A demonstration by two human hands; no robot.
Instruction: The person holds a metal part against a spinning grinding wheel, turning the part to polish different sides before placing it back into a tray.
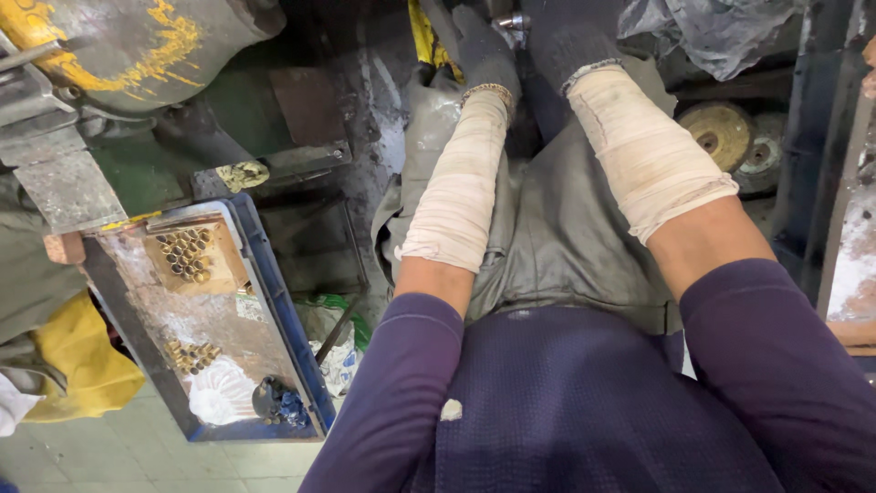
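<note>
Both my arms reach forward, wrapped in pale cloth sleeves over purple sleeves. My left hand (484, 50) wears a dark knit glove and is curled at the top of the view, close to a small shiny metal part (513, 20). My right hand (566, 32) is also gloved and mostly cut off by the top edge; what it holds is hidden. A grey apron (557, 228) covers my lap below the arms.
A blue tray (274, 283) at the left holds several small brass pieces (185, 254), a white scalloped disc (222, 390) and dark bits. A machine body with yellow stains (137, 46) stands at the upper left. Round worn wheels (721, 132) lie at the right.
</note>
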